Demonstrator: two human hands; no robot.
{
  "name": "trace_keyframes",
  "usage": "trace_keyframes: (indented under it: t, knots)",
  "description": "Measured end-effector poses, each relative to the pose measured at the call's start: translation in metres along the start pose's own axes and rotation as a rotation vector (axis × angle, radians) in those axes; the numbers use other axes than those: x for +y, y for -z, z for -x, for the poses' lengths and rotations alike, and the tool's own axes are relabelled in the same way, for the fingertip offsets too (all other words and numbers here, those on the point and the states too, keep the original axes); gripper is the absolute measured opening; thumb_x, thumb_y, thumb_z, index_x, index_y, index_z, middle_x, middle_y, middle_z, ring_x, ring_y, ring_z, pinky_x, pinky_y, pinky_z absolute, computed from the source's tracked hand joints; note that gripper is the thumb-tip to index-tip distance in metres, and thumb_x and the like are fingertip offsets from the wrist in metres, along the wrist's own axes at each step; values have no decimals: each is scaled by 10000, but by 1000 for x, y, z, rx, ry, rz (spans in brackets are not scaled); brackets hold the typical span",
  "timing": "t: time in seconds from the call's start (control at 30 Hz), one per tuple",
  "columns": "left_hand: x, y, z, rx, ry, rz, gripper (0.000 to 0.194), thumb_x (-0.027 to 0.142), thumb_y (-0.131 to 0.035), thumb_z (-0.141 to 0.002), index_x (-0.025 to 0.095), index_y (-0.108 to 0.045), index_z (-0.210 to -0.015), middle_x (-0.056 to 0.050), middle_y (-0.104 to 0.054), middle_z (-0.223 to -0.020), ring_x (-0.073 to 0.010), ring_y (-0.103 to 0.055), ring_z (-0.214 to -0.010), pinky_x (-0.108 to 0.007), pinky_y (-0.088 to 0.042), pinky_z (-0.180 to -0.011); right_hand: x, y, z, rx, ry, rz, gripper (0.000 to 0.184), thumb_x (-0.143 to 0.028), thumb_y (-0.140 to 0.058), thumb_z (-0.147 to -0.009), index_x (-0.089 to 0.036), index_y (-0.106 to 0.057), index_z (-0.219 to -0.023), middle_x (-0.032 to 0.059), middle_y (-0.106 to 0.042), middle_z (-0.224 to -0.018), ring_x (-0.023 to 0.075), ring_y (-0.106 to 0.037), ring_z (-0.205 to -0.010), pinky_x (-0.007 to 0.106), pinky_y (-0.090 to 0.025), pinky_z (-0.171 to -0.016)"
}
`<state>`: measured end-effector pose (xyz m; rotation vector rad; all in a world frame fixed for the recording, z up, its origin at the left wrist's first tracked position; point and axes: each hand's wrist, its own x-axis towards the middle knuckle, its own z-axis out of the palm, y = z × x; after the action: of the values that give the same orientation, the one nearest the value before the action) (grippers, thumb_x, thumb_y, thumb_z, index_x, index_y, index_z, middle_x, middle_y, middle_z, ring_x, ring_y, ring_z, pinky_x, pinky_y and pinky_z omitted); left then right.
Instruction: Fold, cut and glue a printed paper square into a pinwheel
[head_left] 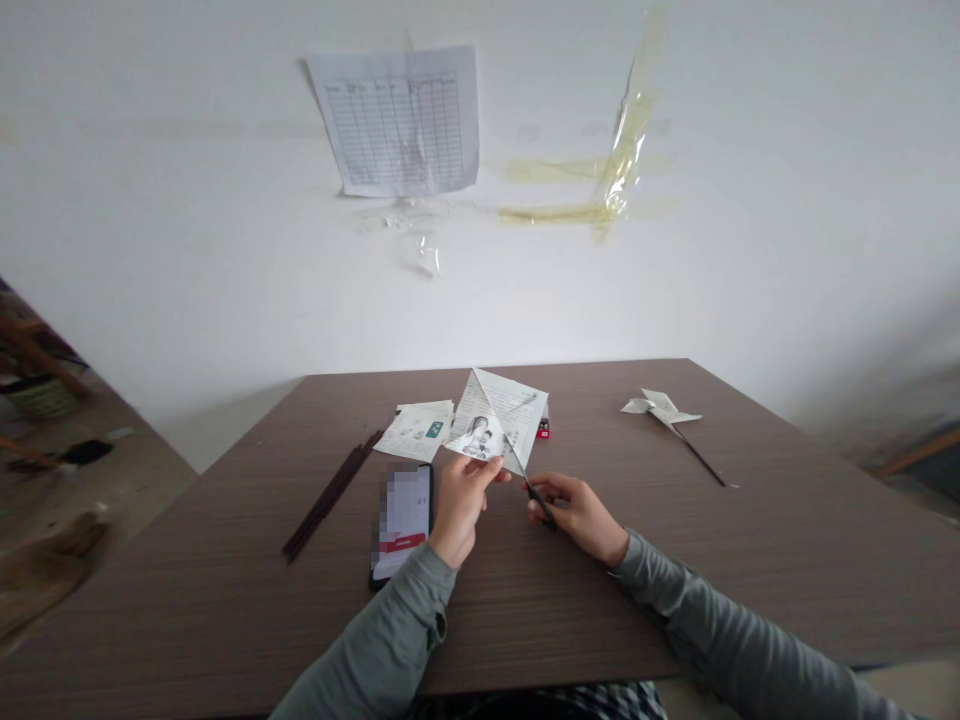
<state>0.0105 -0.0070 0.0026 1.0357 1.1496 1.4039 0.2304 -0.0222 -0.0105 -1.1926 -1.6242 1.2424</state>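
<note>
Left hand (460, 505) pinching lower corner of folded printed paper sheet (510, 405), sheet's long axis running up and away from that grip; right hand (577, 517) closed around black-handled scissors (541, 507), blades angled up-left, tips at sheet's lower right edge.

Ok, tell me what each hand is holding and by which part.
The left hand pinches the printed paper sheet at its near corner; the right hand grips the scissors by their dark handles.
</note>
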Motion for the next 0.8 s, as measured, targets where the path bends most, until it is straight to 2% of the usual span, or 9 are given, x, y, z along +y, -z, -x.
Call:
trace_keyframes:
  t: [0.23, 0.37, 0.8]
  knots:
    - [1, -1, 1, 11, 15, 8, 381, 434, -1099, -778, 218, -816, -914, -101, -953, -976, -293, -959, -860, -184, -390, -444, -5, 1, 1, 2, 4, 13, 664, -847, -1038, -772, -300, -937, -1135, 147, -918, -907, 449, -883, -940, 597, -742, -948]
    - [4, -2, 2, 12, 36, -2, 366, 428, -1079, -777, 222, -806, -909, -100, -946, -973, -291, -951, -855, -187, -378, -447, -6, 1, 1, 7, 1, 6, 691, -869, -1038, -751, -310, -923, -1141, 134, -924, -911, 438, -879, -921, 593, -740, -958]
    - [10, -5, 5, -4, 74, -4, 310, 394, -1044, -779, 223, -819, -906, -92, -922, -929, -274, -921, -842, -209, -356, -471, -6, 1, 2, 19, -15, 7, 747, -863, -1031, -753, -273, -918, -1197, 155, -928, -942, 457, -879, -976, 584, -743, -958]
